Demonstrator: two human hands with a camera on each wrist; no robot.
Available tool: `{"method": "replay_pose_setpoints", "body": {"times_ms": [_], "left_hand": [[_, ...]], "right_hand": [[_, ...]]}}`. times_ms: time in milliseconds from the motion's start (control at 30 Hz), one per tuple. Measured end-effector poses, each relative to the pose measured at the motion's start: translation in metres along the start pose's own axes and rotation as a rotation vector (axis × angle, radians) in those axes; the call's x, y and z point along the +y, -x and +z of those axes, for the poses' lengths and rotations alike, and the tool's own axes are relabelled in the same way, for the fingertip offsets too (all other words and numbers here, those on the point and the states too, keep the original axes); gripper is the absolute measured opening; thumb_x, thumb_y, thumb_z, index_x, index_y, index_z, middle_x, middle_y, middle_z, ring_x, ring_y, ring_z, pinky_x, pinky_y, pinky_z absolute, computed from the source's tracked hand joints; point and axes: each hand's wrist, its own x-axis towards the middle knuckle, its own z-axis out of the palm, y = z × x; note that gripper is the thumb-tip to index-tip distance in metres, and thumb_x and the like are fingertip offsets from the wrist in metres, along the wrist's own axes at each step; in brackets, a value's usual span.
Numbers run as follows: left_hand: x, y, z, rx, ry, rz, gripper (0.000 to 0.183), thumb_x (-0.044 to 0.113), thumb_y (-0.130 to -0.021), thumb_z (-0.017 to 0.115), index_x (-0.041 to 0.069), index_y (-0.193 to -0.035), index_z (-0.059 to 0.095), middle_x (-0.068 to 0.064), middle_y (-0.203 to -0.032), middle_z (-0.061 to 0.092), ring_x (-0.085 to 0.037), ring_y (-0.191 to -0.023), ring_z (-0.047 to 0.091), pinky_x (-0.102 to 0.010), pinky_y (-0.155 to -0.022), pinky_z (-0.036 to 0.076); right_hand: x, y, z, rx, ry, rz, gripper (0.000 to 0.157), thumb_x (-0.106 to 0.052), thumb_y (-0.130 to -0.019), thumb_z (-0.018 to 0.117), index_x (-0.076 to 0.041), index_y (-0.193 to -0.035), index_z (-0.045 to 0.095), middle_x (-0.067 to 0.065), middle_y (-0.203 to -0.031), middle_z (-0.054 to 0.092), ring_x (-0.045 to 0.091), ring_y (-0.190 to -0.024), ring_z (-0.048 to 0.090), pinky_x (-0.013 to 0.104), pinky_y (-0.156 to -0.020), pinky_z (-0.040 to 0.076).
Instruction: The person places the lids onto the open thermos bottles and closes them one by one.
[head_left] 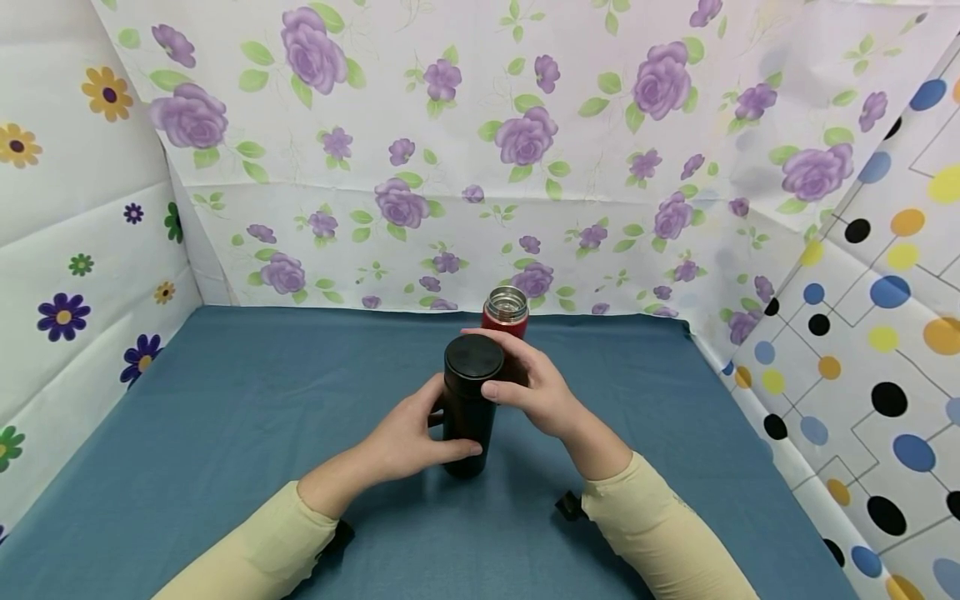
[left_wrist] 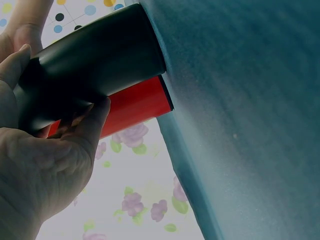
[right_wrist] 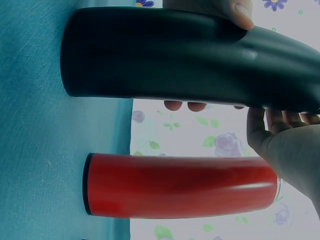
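A black thermos flask [head_left: 467, 433] stands upright on the blue cloth, its flat round lid [head_left: 474, 357] on top. My left hand [head_left: 412, 429] grips its body from the left, with the thumb across the near side. At the upper end, my right hand [head_left: 540, 387] holds the flask around its lid area, thumb in front and fingers behind. Just beyond stands a red thermos flask [right_wrist: 180, 185] with a lidless steel mouth [head_left: 507, 304]. In the left wrist view the black flask [left_wrist: 100, 50] partly covers the red one [left_wrist: 137, 107].
A blue cloth [head_left: 300, 375] covers the table. Behind it hangs a white curtain with purple roses [head_left: 525, 137]. Flowered cloth [head_left: 67, 250] borders the left side and a dotted cloth [head_left: 862, 367] the right. Dark wrist-camera parts [head_left: 572, 505] sit by the right sleeve.
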Motion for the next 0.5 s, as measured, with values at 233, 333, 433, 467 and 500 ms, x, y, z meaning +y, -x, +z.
{"method": "replay_pose_setpoints", "body": {"times_ms": [233,333,433,467,500], "left_hand": [[0.0003,-0.0002,-0.0001,-0.004,0.005,0.001,0.075,0.042,-0.082,0.087,0.04,-0.143,0.043,0.013,-0.124,0.061,-0.007,-0.124,0.057,-0.053,-0.107,0.047],[0.0004,-0.0002,-0.0001,-0.003,0.003,-0.003,0.075,0.043,-0.082,0.087,0.04,-0.143,0.043,0.013,-0.124,0.061,-0.007,-0.124,0.057,-0.053,-0.107,0.047],[0.0008,0.0,-0.0002,-0.005,0.002,-0.007,0.074,0.043,-0.082,0.087,0.04,-0.143,0.043,0.013,-0.124,0.061,-0.007,-0.124,0.057,-0.054,-0.107,0.047],[0.0009,0.0001,-0.0002,-0.006,0.002,-0.009,0.074,0.043,-0.082,0.087,0.04,-0.143,0.043,0.013,-0.124,0.061,-0.008,-0.124,0.057,-0.054,-0.107,0.047],[0.001,0.0002,-0.0003,-0.006,0.002,-0.01,0.074,0.044,-0.082,0.087,0.04,-0.142,0.043,0.013,-0.124,0.061,-0.008,-0.124,0.057,-0.054,-0.107,0.047]], "right_hand": [[-0.0013,0.0002,0.0013,0.028,0.007,0.012,0.068,-0.037,-0.096,0.072,-0.006,-0.149,0.045,0.021,-0.136,0.056,0.037,-0.12,0.059,0.049,-0.099,0.053],[-0.0009,0.0,0.0017,0.037,0.013,0.017,0.068,-0.038,-0.096,0.073,-0.006,-0.148,0.046,0.019,-0.135,0.056,0.036,-0.118,0.06,0.048,-0.098,0.054],[-0.0009,0.0,0.0018,0.043,0.018,0.019,0.068,-0.037,-0.095,0.074,-0.006,-0.148,0.046,0.018,-0.134,0.057,0.035,-0.117,0.061,0.046,-0.098,0.054],[-0.0008,0.0,0.0018,0.045,0.021,0.02,0.068,-0.037,-0.095,0.075,-0.006,-0.147,0.046,0.018,-0.134,0.057,0.035,-0.116,0.061,0.046,-0.097,0.054],[-0.0008,0.0,0.0017,0.048,0.022,0.021,0.068,-0.037,-0.095,0.075,-0.006,-0.147,0.046,0.018,-0.134,0.057,0.035,-0.116,0.061,0.045,-0.097,0.054]]}}
